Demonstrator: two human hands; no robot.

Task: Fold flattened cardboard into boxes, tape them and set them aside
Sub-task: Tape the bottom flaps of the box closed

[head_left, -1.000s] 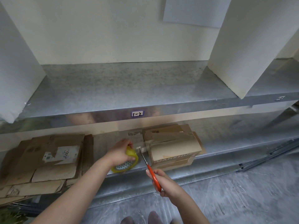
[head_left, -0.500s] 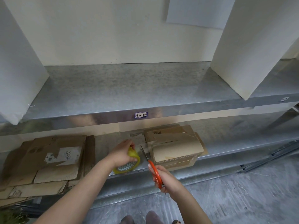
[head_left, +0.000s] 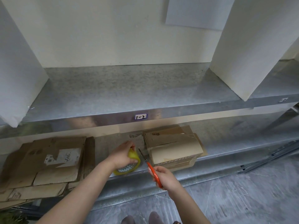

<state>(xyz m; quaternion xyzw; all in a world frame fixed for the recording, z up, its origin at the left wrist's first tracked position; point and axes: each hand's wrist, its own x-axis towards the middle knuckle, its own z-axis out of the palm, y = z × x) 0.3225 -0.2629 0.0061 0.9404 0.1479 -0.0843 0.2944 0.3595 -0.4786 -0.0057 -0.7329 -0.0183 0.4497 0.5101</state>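
We seem mid-taping: left hand point(head_left: 120, 156) grips the roll point(head_left: 127, 169), right hand point(head_left: 165, 177) clasps scissors point(head_left: 149, 166) (box point(head_left: 175, 151) at two o'clock); next, a clean snip

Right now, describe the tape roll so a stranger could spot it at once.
Below the 1-2 label on the metal rack, look at the lower shelf. Between the flattened cardboard and the taped box, the left hand grips the tape roll. It is the only yellow ring among brown cardboard.
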